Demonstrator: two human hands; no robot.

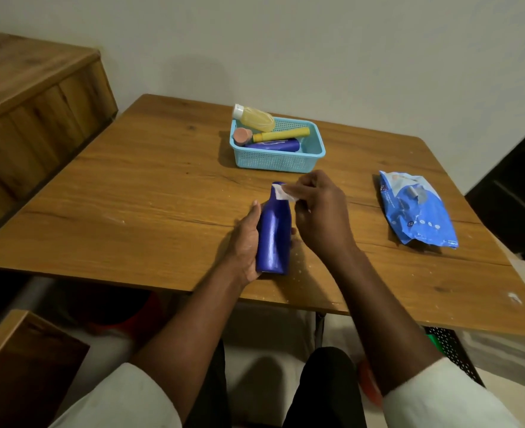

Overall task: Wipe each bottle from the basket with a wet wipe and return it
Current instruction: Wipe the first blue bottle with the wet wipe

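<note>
We find the left hand (245,242) wrapped around the lower body of a dark blue bottle (274,233), thumb along its left side. The right hand (318,208) pinches a white wet wipe (284,193) against the bottle's neck. The bottle is held above the near middle of the wooden table (131,211), cap end pointing away.

Beyond the hands sits a light blue perforated basket (278,159). We count four items in it — a pale yellow bottle (256,118) leaning over its far-left rim, a yellow tube (281,135), a pink-capped container (242,135) and a second blue bottle (275,145) lying flat. One blue wipes pack (417,208) lies to the right, well apart from the basket.

The basket's right half shows bare floor — the table's left half is open.
</note>
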